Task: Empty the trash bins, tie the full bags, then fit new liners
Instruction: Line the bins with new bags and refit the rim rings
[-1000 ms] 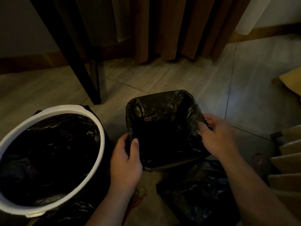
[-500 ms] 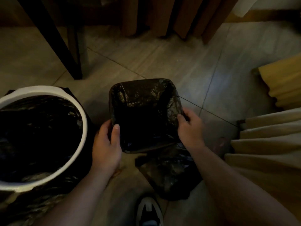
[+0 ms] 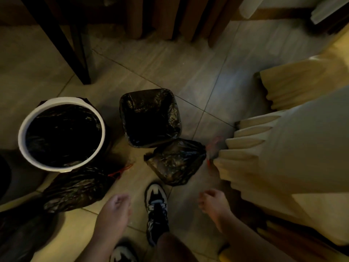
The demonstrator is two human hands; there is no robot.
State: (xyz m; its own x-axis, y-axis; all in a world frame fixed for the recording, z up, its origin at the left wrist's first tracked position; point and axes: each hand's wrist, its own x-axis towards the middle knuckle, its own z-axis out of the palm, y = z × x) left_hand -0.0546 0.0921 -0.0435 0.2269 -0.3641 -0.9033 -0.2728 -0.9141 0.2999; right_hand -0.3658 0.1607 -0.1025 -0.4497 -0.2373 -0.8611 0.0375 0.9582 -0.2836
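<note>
— What are your hands holding?
— Nothing. My left hand [image 3: 115, 208] and right hand [image 3: 213, 202] hang loose, low in frame.
— The bins?
— Lined square bin [image 3: 124, 118] centre, round white bin [image 3: 22, 133] left, full bag [image 3: 175, 161] just below-right of the square one.

you have two bins in front of you: one round bin [image 3: 62, 101] with a white rim and one square bin [image 3: 149, 93] (both lined in black). two filled black bags lie on the floor, the left bag [image 3: 75, 188] and the right bag [image 3: 175, 161]. two hands show, your left hand [image 3: 115, 207] and right hand [image 3: 213, 203], and two shoes, the forward shoe [image 3: 156, 205] and the rear shoe [image 3: 122, 254].
</note>
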